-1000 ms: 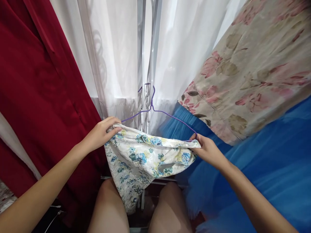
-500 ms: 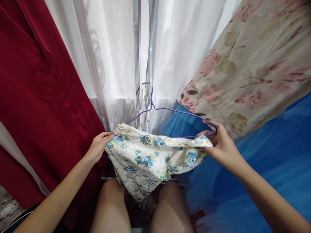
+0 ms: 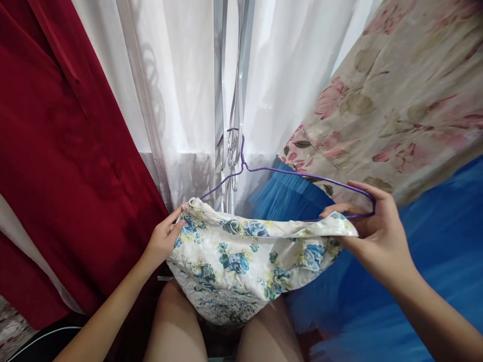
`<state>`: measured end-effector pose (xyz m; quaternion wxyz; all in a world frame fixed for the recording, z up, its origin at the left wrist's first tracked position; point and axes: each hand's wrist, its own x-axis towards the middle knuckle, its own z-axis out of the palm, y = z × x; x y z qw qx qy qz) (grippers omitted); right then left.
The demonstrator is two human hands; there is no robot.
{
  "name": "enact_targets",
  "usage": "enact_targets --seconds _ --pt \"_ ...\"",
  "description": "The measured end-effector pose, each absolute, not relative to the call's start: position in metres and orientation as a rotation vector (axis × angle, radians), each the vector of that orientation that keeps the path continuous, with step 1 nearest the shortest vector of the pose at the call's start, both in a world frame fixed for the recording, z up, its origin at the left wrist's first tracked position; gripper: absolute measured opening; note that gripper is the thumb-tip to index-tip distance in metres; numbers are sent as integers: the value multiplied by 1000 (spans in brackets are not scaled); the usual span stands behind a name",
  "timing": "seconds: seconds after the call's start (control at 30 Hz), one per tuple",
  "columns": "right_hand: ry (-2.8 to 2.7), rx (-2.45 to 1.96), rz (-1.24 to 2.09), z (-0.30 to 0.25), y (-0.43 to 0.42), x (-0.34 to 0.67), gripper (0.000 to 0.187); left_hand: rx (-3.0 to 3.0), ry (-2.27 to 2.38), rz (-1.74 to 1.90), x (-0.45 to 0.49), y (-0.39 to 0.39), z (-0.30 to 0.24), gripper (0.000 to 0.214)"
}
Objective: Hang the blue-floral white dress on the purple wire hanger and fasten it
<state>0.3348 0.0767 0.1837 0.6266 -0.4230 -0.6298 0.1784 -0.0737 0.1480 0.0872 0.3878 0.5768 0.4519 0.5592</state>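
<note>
Rightward since the earlier frame have gone both hands, the fabric and the hanger's right end. Beside dark red hanging cloth [image 3: 75,151], the left hand [image 3: 166,239] pinches the left edge of a white fabric garment with blue-and-yellow flowers [image 3: 237,256], its long axis running crosswise between the hands. A thin purple hanger [image 3: 243,163] slopes behind it, left end hidden. The right hand [image 3: 381,241], nearer the bare end, grips that bend, its thumb at the fabric's right corner, just left of the bend.
</note>
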Motion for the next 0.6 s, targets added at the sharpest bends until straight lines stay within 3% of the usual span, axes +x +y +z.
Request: enact_targets --seconds 0.17,0.4,0.6 --pt "-1428 -979 458 181 69 327 85 1776 1497 1534 -72 133 92 62" --pt "-1445 -1081 301 179 66 334 82 1653 1553 1575 -47 113 64 60" --pt "-1541 -1327 292 176 60 338 74 1368 1498 1902 -55 114 69 34"
